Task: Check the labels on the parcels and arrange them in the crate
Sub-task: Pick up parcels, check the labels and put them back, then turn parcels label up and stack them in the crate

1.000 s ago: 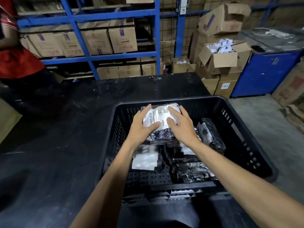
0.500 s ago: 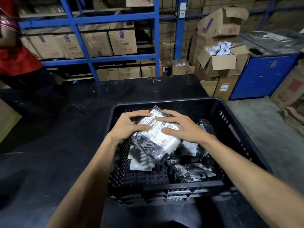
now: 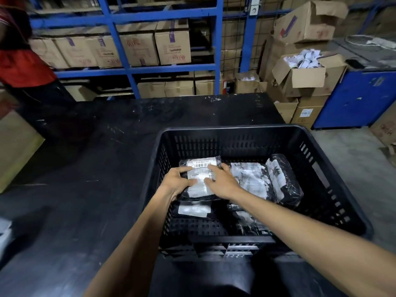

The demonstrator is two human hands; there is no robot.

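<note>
Black poly-wrapped parcel with white barcode label [image 3: 200,179] lies flat in the black slatted plastic crate [image 3: 330,189], left side. Left hand [image 3: 179,182] and right hand [image 3: 222,181] clasp its edges. Likely light, soft, slippery film; hold edges.

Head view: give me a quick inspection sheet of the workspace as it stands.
Surface: scuffed black table, crate at its right end.
Job's things: black slatted plastic crate; black plastic-wrapped parcel with white barcode label at its left; more wrapped parcels alongside.
Clutter: nothing seen.
Hands: left hand and right hand both rest on the labelled parcel.
Cables: nothing seen.
Surroundings: blue steel shelving with cardboard boxes; person in red.
</note>
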